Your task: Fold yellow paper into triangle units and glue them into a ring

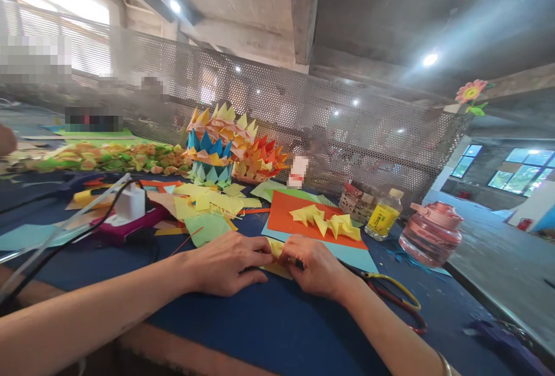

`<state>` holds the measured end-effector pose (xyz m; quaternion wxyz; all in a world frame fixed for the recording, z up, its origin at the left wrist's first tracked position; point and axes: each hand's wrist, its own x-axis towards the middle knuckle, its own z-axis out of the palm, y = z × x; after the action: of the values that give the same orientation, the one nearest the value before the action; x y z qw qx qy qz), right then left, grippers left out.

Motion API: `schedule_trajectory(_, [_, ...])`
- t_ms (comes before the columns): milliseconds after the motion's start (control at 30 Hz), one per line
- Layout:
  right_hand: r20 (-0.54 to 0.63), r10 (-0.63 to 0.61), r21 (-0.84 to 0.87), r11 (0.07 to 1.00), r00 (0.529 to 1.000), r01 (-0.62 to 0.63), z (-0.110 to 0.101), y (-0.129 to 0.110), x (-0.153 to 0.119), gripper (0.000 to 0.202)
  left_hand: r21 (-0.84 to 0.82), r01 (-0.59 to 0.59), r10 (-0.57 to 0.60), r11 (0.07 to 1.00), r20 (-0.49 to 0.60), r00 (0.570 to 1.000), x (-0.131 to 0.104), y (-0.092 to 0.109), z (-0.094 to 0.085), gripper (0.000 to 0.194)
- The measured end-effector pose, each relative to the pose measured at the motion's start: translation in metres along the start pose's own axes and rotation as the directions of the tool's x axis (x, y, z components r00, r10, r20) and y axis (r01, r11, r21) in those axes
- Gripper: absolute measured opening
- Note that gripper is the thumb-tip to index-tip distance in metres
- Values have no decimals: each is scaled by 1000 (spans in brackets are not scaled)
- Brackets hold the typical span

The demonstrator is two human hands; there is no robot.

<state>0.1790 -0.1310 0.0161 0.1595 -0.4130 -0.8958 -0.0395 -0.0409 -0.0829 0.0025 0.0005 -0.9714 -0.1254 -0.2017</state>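
A small pale yellow paper piece [277, 271] lies on the blue table between my hands, largely covered by fingers. From the left, my left hand [229, 263] presses its fingertips on the paper. My right hand [314, 265] pinches its other side, fingers curled down. Just beyond, folded yellow paper shapes [323, 222] rest on an orange sheet [284, 211], which lies over a light blue sheet [355, 257]. Scissors with yellow and red handles [396, 301] lie beside my right forearm, their blades partly hidden.
Folded paper crowns [210, 159] stand at the back, left of centre. A magenta power strip [132, 222] with cables is at left. A yellow-labelled bottle [384, 217] and a pink jug [431, 234] stand at right. Paper scraps [117, 157] pile at back left.
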Motion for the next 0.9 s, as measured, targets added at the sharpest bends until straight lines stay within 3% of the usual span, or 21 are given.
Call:
schedule_trajectory(133, [21,-33,-74,997,999,35,0,-1,0,22,63,5,-7,998,34,999,1,2,0,18])
schedule_trajectory(567, [39,-135,-219,966,990,141,-3,-1,0,24,102,-18,17,995,6,1000,1,2,2,23])
schedule_trajectory(733, [43,-133,-196,971,990,139,-6,-4,1,32,86,-35,36,996,-14,999,2,2,1,23])
schedule_trajectory(900, [41,-113,-193,974,993,119,-6,-5,1,27,87,-23,22,996,11,1000,2,1,0,24])
